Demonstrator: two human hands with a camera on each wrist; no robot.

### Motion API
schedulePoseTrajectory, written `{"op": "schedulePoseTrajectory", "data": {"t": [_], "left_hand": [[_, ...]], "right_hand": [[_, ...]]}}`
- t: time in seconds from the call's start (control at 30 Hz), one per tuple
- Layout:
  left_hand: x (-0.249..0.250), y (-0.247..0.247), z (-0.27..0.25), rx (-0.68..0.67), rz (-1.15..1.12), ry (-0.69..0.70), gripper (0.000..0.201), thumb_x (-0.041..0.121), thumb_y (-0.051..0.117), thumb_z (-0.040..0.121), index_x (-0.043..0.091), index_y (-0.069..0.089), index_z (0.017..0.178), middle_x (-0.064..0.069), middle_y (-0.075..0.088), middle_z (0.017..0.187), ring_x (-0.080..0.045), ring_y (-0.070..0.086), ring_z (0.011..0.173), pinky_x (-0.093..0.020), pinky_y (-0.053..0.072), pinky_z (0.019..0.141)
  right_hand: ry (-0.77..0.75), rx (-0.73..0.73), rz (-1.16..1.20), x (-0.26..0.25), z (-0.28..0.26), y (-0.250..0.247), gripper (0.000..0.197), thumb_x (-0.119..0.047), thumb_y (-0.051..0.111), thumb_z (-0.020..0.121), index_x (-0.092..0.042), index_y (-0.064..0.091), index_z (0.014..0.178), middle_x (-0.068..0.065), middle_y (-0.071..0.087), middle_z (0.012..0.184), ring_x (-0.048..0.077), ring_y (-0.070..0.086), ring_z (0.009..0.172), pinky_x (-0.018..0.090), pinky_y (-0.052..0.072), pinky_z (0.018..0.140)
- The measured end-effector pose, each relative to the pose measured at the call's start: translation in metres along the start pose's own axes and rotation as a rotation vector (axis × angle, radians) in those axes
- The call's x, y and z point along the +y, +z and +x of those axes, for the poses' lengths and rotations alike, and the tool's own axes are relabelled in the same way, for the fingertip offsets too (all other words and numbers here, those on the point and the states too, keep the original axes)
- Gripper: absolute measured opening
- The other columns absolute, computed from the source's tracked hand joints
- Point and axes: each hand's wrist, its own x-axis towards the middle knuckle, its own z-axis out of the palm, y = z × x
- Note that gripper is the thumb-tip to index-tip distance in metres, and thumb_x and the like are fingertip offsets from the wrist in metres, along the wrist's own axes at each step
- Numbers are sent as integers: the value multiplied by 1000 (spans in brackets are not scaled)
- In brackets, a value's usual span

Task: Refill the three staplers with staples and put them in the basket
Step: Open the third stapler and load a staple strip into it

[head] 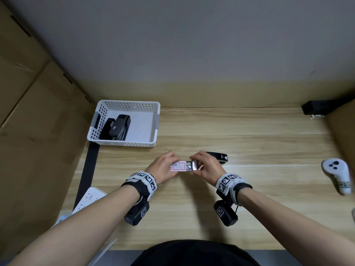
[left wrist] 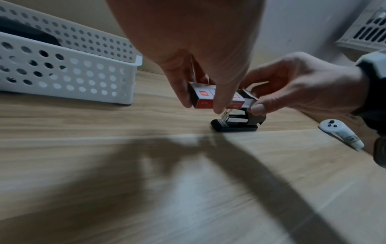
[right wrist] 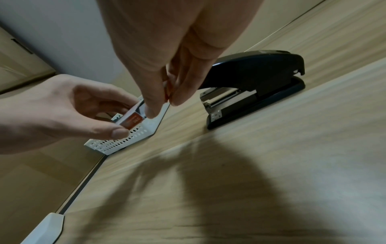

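A small red-and-white staple box (head: 178, 166) is held above the table between both hands. My left hand (head: 169, 164) grips its left part, fingers and thumb round the sleeve (left wrist: 208, 97). My right hand (head: 199, 164) pinches the right end, where the inner tray (head: 194, 166) sticks out. A black stapler (head: 219, 157) lies on the table just behind my right hand, untouched (right wrist: 256, 82). The white perforated basket (head: 153, 112) stands at the back left and holds two black staplers (head: 117, 127).
A white controller (head: 336, 173) lies at the right of the wooden table. A black device (head: 315, 108) sits in the far right corner. A white power strip (head: 88, 198) lies off the table's left edge. Cardboard walls stand left and right.
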Motion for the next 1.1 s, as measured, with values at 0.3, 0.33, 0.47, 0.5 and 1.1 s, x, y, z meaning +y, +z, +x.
{"op": "schedulePoseTrajectory", "data": {"t": [0.3, 0.33, 0.47, 0.5, 1.1], "left_hand": [[-1, -18, 1, 45, 15, -38, 30, 14, 68, 78, 10, 70, 107, -5, 58, 98, -21, 58, 86, -28, 45, 78], [-1, -20, 1, 45, 18, -35, 30, 15, 68, 77, 10, 70, 107, -5, 58, 98, -22, 59, 86, -31, 46, 78], [-1, -25, 0, 43, 32, -7, 33, 17, 71, 77, 9, 70, 109, -3, 58, 100, -21, 59, 86, -30, 47, 78], [-2, -25, 0, 46, 34, -5, 34, 17, 72, 77, 9, 70, 110, -2, 58, 100, -20, 59, 87, -30, 47, 78], [10, -28, 7, 38, 43, 5, 39, 19, 75, 78, 8, 69, 115, -6, 60, 103, -23, 59, 90, -21, 37, 73]], "right_hand": [[125, -9, -15, -13, 7, -16, 47, -26, 81, 72, -18, 66, 115, -5, 69, 88, 10, 61, 71, 24, 48, 73], [132, -19, -14, -16, 9, -17, 42, -25, 80, 72, -20, 68, 112, -6, 70, 84, 9, 62, 71, 25, 49, 73], [104, -31, -32, -27, 14, -18, 35, -26, 80, 72, -21, 71, 105, -7, 71, 79, 10, 64, 71, 25, 48, 72], [100, -29, -42, -29, 15, -19, 33, -27, 80, 72, -22, 71, 103, -7, 71, 78, 10, 63, 71, 23, 46, 70], [98, -127, -87, -46, 20, -24, 31, -26, 78, 74, -25, 69, 104, -7, 73, 77, 13, 65, 72, 30, 50, 74]]}}
